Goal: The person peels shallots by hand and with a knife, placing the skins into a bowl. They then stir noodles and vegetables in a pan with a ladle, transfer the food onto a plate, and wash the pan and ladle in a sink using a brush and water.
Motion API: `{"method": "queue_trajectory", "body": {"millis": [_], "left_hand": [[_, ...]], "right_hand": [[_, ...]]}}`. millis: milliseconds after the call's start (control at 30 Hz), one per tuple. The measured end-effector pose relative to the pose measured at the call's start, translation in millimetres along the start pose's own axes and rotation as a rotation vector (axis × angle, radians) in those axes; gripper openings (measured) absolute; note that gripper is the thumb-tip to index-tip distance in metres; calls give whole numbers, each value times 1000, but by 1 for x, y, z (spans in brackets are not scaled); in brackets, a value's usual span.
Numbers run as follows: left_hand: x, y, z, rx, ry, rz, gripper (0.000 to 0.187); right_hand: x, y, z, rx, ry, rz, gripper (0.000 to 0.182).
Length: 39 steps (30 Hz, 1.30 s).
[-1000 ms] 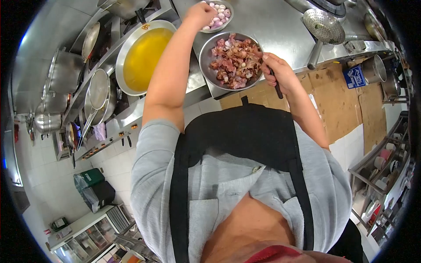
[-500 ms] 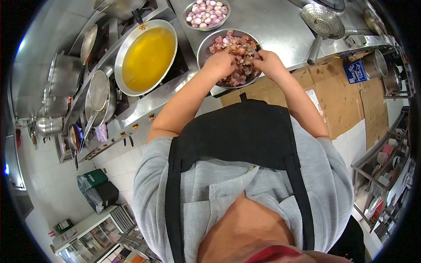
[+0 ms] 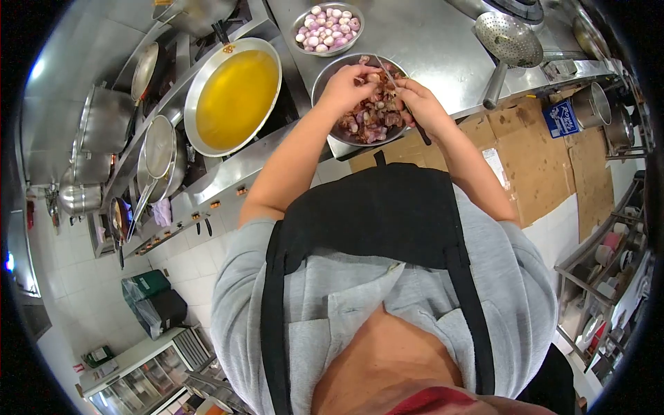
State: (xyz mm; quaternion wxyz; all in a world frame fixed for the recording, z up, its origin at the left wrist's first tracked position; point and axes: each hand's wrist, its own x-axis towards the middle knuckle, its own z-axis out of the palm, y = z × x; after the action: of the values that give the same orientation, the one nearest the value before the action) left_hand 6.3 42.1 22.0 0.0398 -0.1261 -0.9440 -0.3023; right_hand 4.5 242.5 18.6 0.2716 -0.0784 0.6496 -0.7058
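Note:
A knife [image 3: 418,125] with a dark handle is in my right hand [image 3: 423,105], its thin blade pointing up and left over a steel bowl [image 3: 319,77]. Unpeeled shallots and loose reddish-brown skins [image 3: 373,117] fill that bowl. My left hand [image 3: 348,90] is over the bowl's left side, fingers curled and pinched near the blade; what they hold is too small to name. Just beyond, peeled pink and white shallots [image 3: 328,29] lie in a smaller steel bowl [image 3: 299,43].
A wide pan [image 3: 190,114] of yellow oil [image 3: 235,100] sits on the stove at the left. Strainers and pots lie beyond it. A perforated ladle [image 3: 508,41] rests on the steel counter [image 3: 443,55] at the right. Cardboard [image 3: 532,159] covers the floor.
Both hands were down among the skins. Now the left has lifted slightly up and left, and the knife shows in the right hand, its blade over the bowl.

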Motion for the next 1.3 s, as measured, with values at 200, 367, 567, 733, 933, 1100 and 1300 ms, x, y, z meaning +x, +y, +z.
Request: {"method": "queue_trajectory", "body": {"millis": [200, 367, 567, 733, 933, 1100, 1300], "left_hand": [[-22, 4, -12, -1355, -99, -315, 35], [-25, 5, -9, -1454, -8, -396, 33], [-27, 7, -5, -1360, 56, -359, 29], [-28, 10, 3, -1168, 117, -340, 26], [-30, 4, -8, -1444, 15, -369, 25], [-34, 21, 10, -1261, 154, -360, 25], [-36, 12, -6, -1483, 13, -370, 31]], "right_hand": [[-10, -6, 20, 44, -122, -113, 44], [-10, -10, 30, 44, -183, -132, 49], [-8, -6, 33, 84, -165, -109, 40], [6, 1, 36, -11, -74, -186, 29], [1, 1, 30, 55, -127, -207, 23], [-5, -7, 35, 139, -85, -38, 20], [-2, -6, 31, 347, -182, 81, 22]]}}
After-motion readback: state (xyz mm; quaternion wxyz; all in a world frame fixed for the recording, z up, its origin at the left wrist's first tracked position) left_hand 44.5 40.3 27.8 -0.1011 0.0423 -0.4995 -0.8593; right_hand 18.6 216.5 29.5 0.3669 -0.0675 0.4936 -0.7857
